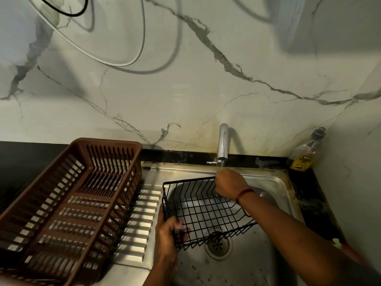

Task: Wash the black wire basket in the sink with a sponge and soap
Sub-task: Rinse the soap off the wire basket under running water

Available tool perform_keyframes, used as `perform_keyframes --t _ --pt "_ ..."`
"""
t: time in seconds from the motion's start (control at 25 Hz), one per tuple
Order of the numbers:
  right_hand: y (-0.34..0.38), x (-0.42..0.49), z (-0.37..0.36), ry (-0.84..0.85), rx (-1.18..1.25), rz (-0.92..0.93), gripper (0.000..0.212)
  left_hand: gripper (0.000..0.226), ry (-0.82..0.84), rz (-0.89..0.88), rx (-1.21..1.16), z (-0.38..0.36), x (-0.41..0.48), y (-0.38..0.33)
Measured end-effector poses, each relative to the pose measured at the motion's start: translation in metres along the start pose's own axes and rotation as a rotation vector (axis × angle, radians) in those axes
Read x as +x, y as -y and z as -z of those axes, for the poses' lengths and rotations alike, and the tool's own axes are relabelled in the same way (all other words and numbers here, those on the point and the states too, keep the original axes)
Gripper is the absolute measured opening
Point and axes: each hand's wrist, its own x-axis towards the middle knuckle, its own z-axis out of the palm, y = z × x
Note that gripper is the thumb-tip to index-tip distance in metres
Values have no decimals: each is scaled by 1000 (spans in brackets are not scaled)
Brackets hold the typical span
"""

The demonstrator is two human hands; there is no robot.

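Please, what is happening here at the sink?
A person holds a black basket over the sink with both hands. The left hand grips its near corner. The right hand grips the far rim, just under the tap, where a thin stream of water falls. No sponge shows in either hand. A brown rack stands to the left.

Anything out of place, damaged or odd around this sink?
The brown dish rack sits askew, angled and overlapping the drainboard. Yellowish stains mark the wall behind the tap and the sink rim. The black wire basket, held by left hand and right hand, looks intact.
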Motion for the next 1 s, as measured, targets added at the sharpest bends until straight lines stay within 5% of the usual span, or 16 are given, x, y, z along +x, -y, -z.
perform_keyframes --t 0.28,0.44,0.56,0.64,0.72,0.84,0.92,1.0 --pt "-8 8 4 -8 499 29 12 82 12 -17 -40 -3 -4 1" --pt "-8 2 1 -72 126 -13 9 74 0 -23 -72 -13 -5 1" --pt "-11 4 -2 -83 338 66 12 66 0 -36 -111 -15 -9 2" --pt "-19 0 -5 -166 487 32 11 85 0 -60 -103 -10 -10 1" --pt "-22 -11 -11 -307 387 42 10 106 4 -72 -73 -7 -7 0" --pt "-22 -29 -14 -536 251 -131 7 103 15 -72 -92 -8 -3 1" --pt "-25 -32 -15 -428 304 -352 18 103 -1 -76 -87 -9 5 3" --pt "-30 -32 -21 -147 409 -520 23 103 21 -86 -42 -7 9 8"
